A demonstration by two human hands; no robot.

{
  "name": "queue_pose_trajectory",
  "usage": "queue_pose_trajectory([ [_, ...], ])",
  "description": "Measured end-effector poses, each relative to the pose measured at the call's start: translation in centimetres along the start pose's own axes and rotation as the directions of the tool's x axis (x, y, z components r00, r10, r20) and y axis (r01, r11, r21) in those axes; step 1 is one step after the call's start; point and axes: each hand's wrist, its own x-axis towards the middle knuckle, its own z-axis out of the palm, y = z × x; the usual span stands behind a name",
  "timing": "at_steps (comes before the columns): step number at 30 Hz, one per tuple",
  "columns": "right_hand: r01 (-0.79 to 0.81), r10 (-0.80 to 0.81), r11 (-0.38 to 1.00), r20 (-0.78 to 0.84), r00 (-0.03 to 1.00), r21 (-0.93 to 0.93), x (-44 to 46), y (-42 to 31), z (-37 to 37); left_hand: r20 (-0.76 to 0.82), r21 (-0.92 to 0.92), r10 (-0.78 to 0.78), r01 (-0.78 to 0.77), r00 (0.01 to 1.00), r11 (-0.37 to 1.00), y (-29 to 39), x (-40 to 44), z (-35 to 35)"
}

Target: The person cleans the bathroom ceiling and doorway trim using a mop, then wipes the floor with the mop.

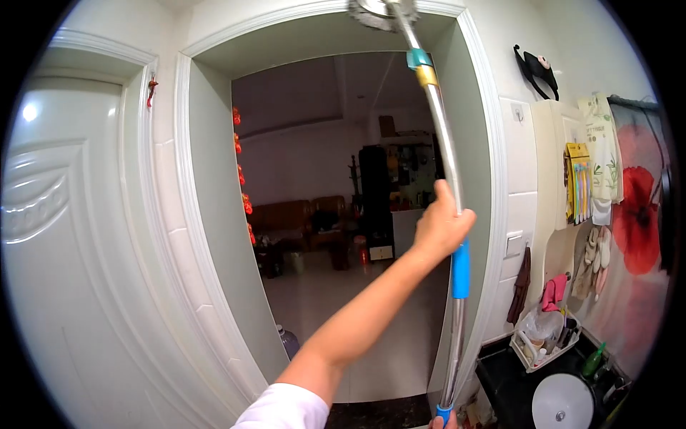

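Note:
A long metal pole (444, 136) with blue, teal and yellow sleeves rises steeply through the right part of the doorway. My left hand (444, 223) is wrapped round its shaft just above the blue grip (461, 270), thumb pointing up. At the bottom edge, my right hand (441, 422) is closed round the pole's lower end by a blue collar; only part of it shows. The round head (379, 11) with a grey fringe is at the top of the door frame, partly cut off by the view's upper edge. Whether it touches the frame cannot be made out.
A white door (64, 214) stands at the left. Beyond the doorway is a dim room with a brown sofa (279, 222). On the right are a dark counter with a white basin (563, 404), a basket (536, 354), hanging cloths and a wall cabinet (550, 157).

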Motion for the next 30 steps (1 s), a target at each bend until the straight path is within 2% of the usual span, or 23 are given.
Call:
queue_pose_trajectory([
  [3,0.031,-0.031,0.999,-0.007,1.000,0.043,-0.3,0.0,-0.1,0.085,0.015,-0.013,0.012,0.996,1.000,1.9,0.7,2.7],
  [5,0.027,-0.026,0.997,-0.011,1.000,0.072,-0.8,0.4,-0.3,0.126,0.155,-0.022,0.002,0.992,0.988,2.6,0.9,3.8],
  [8,-0.021,0.020,0.991,0.006,1.000,0.133,-1.7,0.3,-0.5,0.156,0.167,-0.041,0.014,0.987,0.986,2.6,0.0,3.4],
  [9,-0.091,0.083,0.988,0.066,0.994,0.125,-2.1,-0.3,-0.5,0.104,0.173,0.022,-0.040,0.994,0.984,1.9,-0.3,3.4],
  [10,-0.159,0.144,0.981,0.126,0.981,0.115,-2.3,-0.5,-0.5,0.104,0.152,0.017,-0.033,0.994,0.988,1.1,-0.6,3.2],
  [12,-0.181,0.166,0.976,0.120,0.979,0.122,-2.5,1.0,-0.1,0.111,0.119,0.017,-0.030,0.994,0.992,0.5,-1.3,1.8],
  [14,-0.144,0.130,0.986,0.159,0.979,0.081,-2.8,1.6,0.0,0.087,0.101,-0.011,0.002,0.996,0.995,0.4,-2.1,0.4],
  [18,-0.057,0.053,0.998,0.204,0.978,0.014,-3.1,3.0,-0.3,0.018,-0.020,0.041,-0.041,0.999,0.999,-1.4,-3.2,-1.9],
  [20,-0.066,0.061,0.998,0.189,0.980,0.020,-3.1,1.5,-0.2,-0.046,-0.172,0.110,-0.116,0.993,0.978,-1.8,-3.9,-3.1],
  [23,-0.001,0.044,0.977,0.197,0.979,-0.213,-2.7,-0.8,-0.7,-0.073,-0.375,0.104,-0.124,0.992,0.919,-2.5,-4.3,-4.2],
  [24,0.001,0.040,0.977,0.187,0.982,-0.212,-2.3,-1.8,-1.0,-0.093,-0.454,0.105,-0.136,0.990,0.881,-2.3,-4.3,-4.4],
  [26,0.151,-0.115,0.867,0.104,0.988,-0.475,-1.7,-3.0,-1.6,-0.052,-0.470,0.073,-0.088,0.996,0.878,-1.6,-3.8,-4.3],
  [28,0.133,-0.109,0.866,0.079,0.991,-0.482,-1.3,-2.9,-2.7,-0.080,-0.498,0.075,-0.105,0.994,0.861,-1.1,-3.1,-3.2],
  [30,0.176,-0.197,0.843,0.013,0.980,-0.508,-0.7,-4.0,-3.6,-0.076,-0.485,0.095,-0.120,0.993,0.866,-0.7,-2.5,-2.0],
])
